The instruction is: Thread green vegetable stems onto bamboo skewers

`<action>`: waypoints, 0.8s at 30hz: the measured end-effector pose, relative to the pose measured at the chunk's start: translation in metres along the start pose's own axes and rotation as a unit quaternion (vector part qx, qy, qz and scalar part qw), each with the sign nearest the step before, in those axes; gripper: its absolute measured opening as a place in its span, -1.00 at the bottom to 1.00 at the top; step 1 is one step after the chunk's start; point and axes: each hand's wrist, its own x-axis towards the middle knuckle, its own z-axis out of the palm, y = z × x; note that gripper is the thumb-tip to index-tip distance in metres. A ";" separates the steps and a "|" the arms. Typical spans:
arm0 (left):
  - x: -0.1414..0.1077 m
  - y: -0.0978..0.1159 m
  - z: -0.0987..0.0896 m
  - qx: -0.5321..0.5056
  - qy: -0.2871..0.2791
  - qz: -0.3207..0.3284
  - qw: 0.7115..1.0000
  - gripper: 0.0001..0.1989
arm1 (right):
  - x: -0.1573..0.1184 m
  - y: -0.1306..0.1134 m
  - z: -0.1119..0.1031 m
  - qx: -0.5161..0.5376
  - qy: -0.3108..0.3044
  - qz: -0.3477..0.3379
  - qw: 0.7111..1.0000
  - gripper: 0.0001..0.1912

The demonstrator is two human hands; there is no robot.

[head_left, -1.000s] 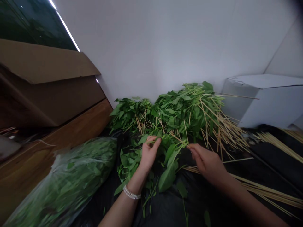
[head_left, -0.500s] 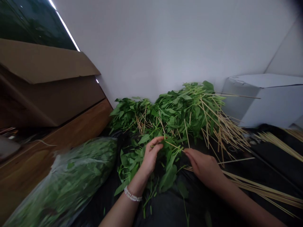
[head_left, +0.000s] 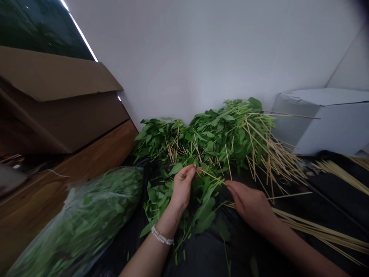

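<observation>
- One plastic bag of leaves (head_left: 100, 211) is bulging at 8 o'clock from the gap between the hands; one two-strand bracelet (head_left: 162, 235) is circling the left wrist.
- At 4 o'clock, one bundle of loose sticks (head_left: 314, 227), too many to count, is lying on black sheeting (head_left: 207, 254).
- The right hand (head_left: 250, 196), at 4 o'clock, is pinching one thin stick (head_left: 211, 176); green stems are crowding its near end, large leaves (head_left: 205, 215) hanging at 6 o'clock.
- The left hand (head_left: 183, 179), at 9 o'clock, is closing thumb and finger on one green stem (head_left: 196, 166) by the stick's tip.
- Compared with a second ago, the right hand is sitting slightly lower, and the stick is showing more bare length.
- Two leafy heaps are resting beyond: one (head_left: 157, 136) at 10 o'clock, one (head_left: 219, 129) at 12.
- Two boxes are standing farther out: brown (head_left: 63, 119) at 10, white (head_left: 331, 123) at 2.
</observation>
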 end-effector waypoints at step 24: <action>-0.001 -0.004 -0.001 0.018 0.000 -0.016 1.000 -0.74 | -0.003 0.001 0.003 -0.024 -0.029 0.010 0.999 -0.69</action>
